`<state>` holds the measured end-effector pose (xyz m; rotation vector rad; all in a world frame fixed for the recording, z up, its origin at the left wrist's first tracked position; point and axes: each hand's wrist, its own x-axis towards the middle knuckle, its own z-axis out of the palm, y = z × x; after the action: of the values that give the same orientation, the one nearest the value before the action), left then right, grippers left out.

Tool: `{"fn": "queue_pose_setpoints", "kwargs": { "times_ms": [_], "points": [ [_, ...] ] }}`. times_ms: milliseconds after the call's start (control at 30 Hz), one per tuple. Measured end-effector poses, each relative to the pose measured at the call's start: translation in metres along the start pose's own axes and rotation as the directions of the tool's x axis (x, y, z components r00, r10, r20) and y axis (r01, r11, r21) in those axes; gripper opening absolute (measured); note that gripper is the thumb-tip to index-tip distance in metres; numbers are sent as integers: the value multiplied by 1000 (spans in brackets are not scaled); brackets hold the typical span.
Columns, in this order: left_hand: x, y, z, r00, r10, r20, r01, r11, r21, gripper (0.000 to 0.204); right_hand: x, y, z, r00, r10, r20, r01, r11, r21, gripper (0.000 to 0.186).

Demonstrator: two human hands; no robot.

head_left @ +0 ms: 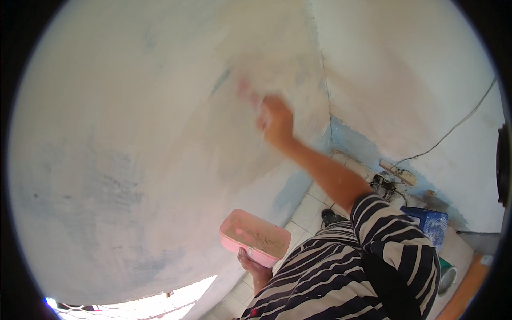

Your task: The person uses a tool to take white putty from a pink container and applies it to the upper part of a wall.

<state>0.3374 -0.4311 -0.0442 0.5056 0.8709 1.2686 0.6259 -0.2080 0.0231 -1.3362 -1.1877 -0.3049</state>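
My left hand [255,268] grips a pink rectangular tub [282,241] from below and the side, low in front of my body. The inside of the tub is coated with pale residue; how much it holds I cannot tell. My right arm reaches up and forward to the large wall [160,133]. Its hand [277,120] is closed round a small tool [244,88] with a pinkish-red part, smeared by motion. The tool's exact kind does not show. It is at or close to the wall, beside a short dark streak. The wall is patchy off-white with bluish-grey areas.
A second wall [410,64] meets it at a corner on the right, with blue paint low down. A cable [453,128] runs down to a power strip [397,172]. Near my right side stand a blue container [433,224] and a green-and-white bucket [446,276] on the tiled floor.
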Motion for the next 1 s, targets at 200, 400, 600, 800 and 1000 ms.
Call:
{"fn": "queue_pose_setpoints", "kwargs": {
  "times_ms": [200, 400, 600, 800, 1000],
  "points": [
    [11, -9, -26, 999, 31, 24, -30, 998, -52, 69, -131, -74, -41, 875, -27, 483, -274, 795, 541, 36],
    [24, -20, -57, 1000, 19, 15, -17, 988, -151, 70, -122, -81, -111, 666, 473, 576, -724, 226, 651, 42],
    [30, -10, -54, 955, 10, 295, 47, 981, -186, 69, -143, -147, -153, 661, 638, 396, -692, 313, 650, 45],
    [34, 13, -66, 902, 150, 404, -44, 965, -259, 63, -178, -186, -185, 813, 455, 364, -581, 676, 454, 34],
    [29, 37, -57, 890, 244, 386, -134, 947, -291, 63, -198, -213, -193, 919, 3, 394, -67, 986, 151, 17]
  ]
}}
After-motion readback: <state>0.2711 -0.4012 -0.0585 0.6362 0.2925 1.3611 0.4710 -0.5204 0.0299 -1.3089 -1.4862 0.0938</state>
